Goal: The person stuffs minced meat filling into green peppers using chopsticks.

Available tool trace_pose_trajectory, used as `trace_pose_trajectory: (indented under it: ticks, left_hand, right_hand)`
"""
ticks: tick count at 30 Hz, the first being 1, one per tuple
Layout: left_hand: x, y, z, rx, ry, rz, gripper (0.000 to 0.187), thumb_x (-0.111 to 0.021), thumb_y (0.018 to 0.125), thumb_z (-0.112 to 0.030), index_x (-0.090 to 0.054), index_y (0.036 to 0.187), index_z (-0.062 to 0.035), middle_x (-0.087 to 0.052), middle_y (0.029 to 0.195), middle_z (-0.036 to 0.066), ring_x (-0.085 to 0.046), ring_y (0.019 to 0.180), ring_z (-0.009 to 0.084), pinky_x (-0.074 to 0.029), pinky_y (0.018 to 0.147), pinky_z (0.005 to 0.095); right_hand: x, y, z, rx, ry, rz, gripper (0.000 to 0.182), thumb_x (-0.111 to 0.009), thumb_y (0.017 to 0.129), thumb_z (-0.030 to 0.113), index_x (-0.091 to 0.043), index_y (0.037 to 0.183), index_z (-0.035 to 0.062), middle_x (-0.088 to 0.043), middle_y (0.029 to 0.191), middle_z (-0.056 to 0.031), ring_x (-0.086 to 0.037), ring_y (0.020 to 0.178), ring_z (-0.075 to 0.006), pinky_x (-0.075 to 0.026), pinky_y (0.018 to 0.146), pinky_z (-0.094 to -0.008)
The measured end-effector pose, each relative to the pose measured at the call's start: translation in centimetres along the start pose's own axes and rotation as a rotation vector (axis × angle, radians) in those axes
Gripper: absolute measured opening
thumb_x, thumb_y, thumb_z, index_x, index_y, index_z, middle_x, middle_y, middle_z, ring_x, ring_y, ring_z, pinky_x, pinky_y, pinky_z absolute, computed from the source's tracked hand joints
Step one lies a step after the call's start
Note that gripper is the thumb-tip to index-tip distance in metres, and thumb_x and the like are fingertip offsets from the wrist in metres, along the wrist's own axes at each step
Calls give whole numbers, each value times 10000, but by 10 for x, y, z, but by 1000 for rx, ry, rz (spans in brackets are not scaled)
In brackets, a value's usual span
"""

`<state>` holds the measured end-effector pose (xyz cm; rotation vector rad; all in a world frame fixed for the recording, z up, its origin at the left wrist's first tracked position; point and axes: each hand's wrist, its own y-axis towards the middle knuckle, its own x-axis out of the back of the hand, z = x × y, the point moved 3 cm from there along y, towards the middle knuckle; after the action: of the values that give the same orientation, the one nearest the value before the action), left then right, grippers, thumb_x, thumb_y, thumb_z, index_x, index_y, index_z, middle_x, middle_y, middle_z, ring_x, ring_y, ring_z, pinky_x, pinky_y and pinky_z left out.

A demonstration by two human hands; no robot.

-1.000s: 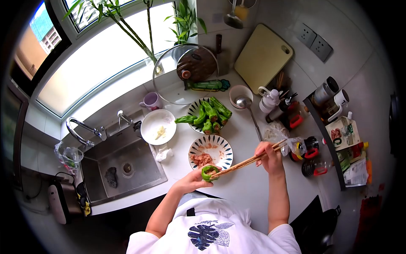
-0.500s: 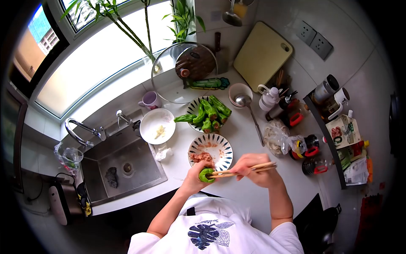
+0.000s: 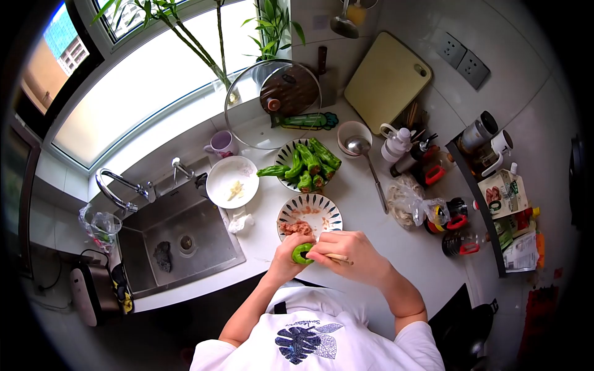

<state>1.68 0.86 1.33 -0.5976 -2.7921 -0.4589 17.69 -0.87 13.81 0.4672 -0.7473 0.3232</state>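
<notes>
The left hand is curled around a green pepper, thumb and fingers closed on its sides, with the pepper's dark open end turned toward the right hand. The right fingers are bunched tightly around wooden chopsticks, whose blunt ends poke out on the right, below the palm; their tips are hidden. The right fingertips sit right at the pepper's mouth, though whether they touch it I cannot tell.

Just beyond the left fingers, minced meat lies on one side of a patterned plate; the rest of that plate is smeared. Past it, well ahead of both hands, more green peppers are heaped on a second plate, one jutting out over the left edge. Ahead and left of the left fingers stands a white bowl with pale bits in it. Ahead of the right fingers, a ladle leans its head on a small bowl. Farthest off, a cutting board stands against the wall.
</notes>
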Motion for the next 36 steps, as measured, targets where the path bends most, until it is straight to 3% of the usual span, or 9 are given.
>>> trace_pose_trajectory:
  ticks: [7,12,18,25,27,31,34,36]
  left_hand:
    - [3,0,5,-17,66,56,499,-760,671,55,-599,1130,-56,-603,1079,122,-584,1040,336,-476,906,406]
    - [2,1,17,-25,13,57,658,-673,685,107,-458,1284,-58,-493,1223,171,-490,1190,372,-411,1029,418]
    - [0,4,14,-80,74,126,727,-631,722,102,-337,1372,-42,-402,1303,204,-404,1292,378,-356,1093,418]
    - [2,5,2,-77,73,129,722,-672,754,97,-362,1389,-49,-410,1332,191,-420,1294,382,-367,1088,431]
    - [2,5,5,-114,68,144,710,-690,729,111,-411,1363,-47,-452,1340,175,-446,1277,367,-386,1075,430]
    - [4,5,-7,-101,44,167,675,-694,721,113,-459,1333,-44,-503,1317,162,-466,1263,353,-397,1069,425]
    - [7,9,-18,-85,22,162,644,-694,714,118,-494,1305,-45,-531,1284,155,-487,1244,350,-401,1068,420]
    - [7,10,-19,-86,25,178,644,-694,695,123,-510,1289,-44,-543,1283,145,-498,1236,346,-404,1066,417]
  right_hand:
    - [46,4,14,-6,50,66,133,-680,890,206,-698,842,84,-627,765,-60,-630,688,-245,-497,597,-364]
    - [72,-1,27,15,67,-69,80,-738,839,125,-696,821,58,-632,719,-59,-616,619,-234,-484,548,-343]
    - [58,-10,30,80,-47,-165,118,-742,835,127,-666,830,37,-635,739,-64,-617,633,-225,-494,556,-333]
    - [27,-13,26,127,-182,-12,170,-724,850,168,-607,817,49,-604,775,-62,-615,709,-224,-509,601,-341]
    - [24,-10,22,110,-81,-11,133,-741,842,152,-676,838,36,-653,764,-68,-633,675,-231,-515,581,-342]
    - [15,-8,6,112,-4,9,135,-728,857,163,-673,836,41,-645,754,-78,-633,675,-248,-514,593,-354]
    - [14,-8,3,77,81,14,149,-726,860,178,-670,831,43,-638,747,-80,-631,679,-260,-509,599,-361]
    - [13,-11,2,90,77,95,210,-660,916,216,-596,818,42,-593,772,-79,-626,731,-262,-514,662,-378]
